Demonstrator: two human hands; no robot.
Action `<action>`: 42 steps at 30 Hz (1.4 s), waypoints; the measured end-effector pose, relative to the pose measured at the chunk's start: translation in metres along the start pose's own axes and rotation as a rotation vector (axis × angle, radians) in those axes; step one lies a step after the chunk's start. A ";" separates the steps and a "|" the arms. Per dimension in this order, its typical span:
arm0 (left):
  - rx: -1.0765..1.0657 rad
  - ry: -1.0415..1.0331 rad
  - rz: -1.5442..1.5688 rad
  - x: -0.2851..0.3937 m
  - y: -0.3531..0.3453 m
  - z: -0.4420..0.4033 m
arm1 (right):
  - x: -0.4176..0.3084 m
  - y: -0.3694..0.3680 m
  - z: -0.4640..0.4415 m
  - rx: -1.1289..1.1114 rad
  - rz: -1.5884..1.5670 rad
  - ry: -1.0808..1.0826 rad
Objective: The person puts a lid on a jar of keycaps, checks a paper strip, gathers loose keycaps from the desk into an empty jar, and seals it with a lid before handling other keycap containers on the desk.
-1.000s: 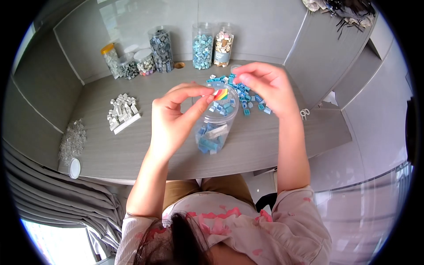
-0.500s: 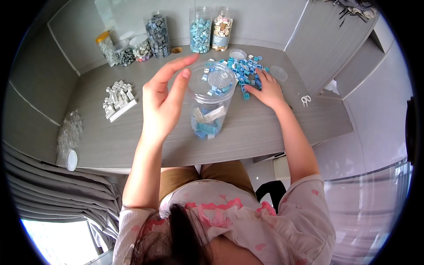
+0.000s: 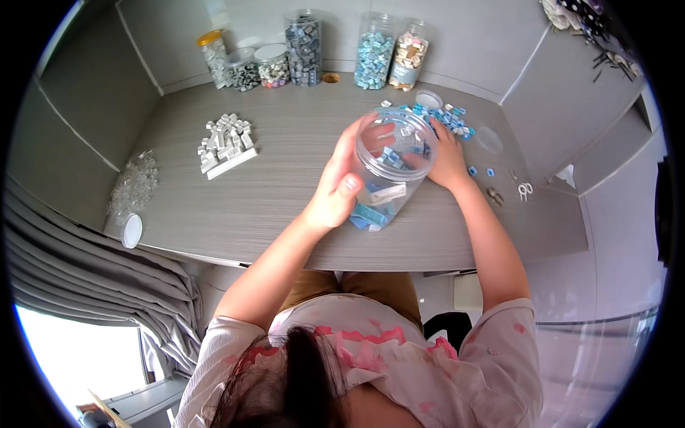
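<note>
My left hand (image 3: 334, 187) is wrapped around a clear, lidless plastic jar (image 3: 391, 171), its fingers showing through the far wall. The jar leans slightly over the table, with blue and white keycaps (image 3: 371, 215) in its lower part. My right hand (image 3: 448, 158) lies just behind the jar's right side, fingers stretched toward a pile of blue and white keycaps (image 3: 460, 123). Its thumb side shows only blurrily through the jar, and I make out nothing held in it.
White keycaps (image 3: 227, 139) lie in a group at left, near clear plastic bits (image 3: 135, 182) and a round lid (image 3: 132, 231). Filled jars (image 3: 303, 53) line the back wall. Lids (image 3: 489, 140), small scissors (image 3: 525, 190) and loose blue keycaps lie at right.
My left hand, raised and apart from the jar before, now grips its side. The jar is tilted toward the right hand. The blue pile has spread less widely, and the view has shifted left.
</note>
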State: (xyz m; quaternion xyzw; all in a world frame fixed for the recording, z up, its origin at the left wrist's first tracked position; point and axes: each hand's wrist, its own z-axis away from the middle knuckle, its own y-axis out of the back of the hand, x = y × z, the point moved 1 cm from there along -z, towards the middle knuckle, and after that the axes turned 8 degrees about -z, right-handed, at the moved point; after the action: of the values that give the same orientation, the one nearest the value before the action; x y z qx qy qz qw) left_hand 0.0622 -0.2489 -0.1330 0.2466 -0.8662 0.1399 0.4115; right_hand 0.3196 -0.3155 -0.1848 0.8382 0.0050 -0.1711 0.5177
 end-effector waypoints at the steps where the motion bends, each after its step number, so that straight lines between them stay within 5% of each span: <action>1: 0.012 0.025 -0.049 0.001 -0.001 0.000 | 0.009 -0.002 -0.001 0.006 -0.018 0.019; 6: -0.017 -0.057 0.037 -0.007 0.000 0.002 | 0.014 -0.004 -0.004 0.226 -0.088 0.156; 12: -0.024 -0.072 0.047 -0.010 0.002 0.003 | 0.012 0.003 -0.012 0.229 -0.026 0.154; 24: 0.033 0.014 -0.089 -0.003 -0.003 0.003 | 0.022 0.006 -0.013 0.442 -0.039 0.048; 30: 0.033 0.025 -0.082 -0.004 -0.002 0.004 | 0.017 0.034 -0.023 0.625 -0.413 -0.160; 36: 0.023 0.023 -0.084 -0.002 -0.001 0.003 | 0.007 0.033 -0.033 0.646 -0.407 -0.153; 42: 0.145 -0.133 -0.132 0.008 0.002 -0.008 | -0.053 0.085 -0.056 0.722 -1.298 -0.135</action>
State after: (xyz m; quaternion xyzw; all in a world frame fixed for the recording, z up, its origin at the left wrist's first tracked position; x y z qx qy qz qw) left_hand 0.0615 -0.2460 -0.1218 0.3408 -0.8611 0.1581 0.3427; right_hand 0.3016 -0.2980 -0.0728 0.7724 0.4105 -0.4847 0.0042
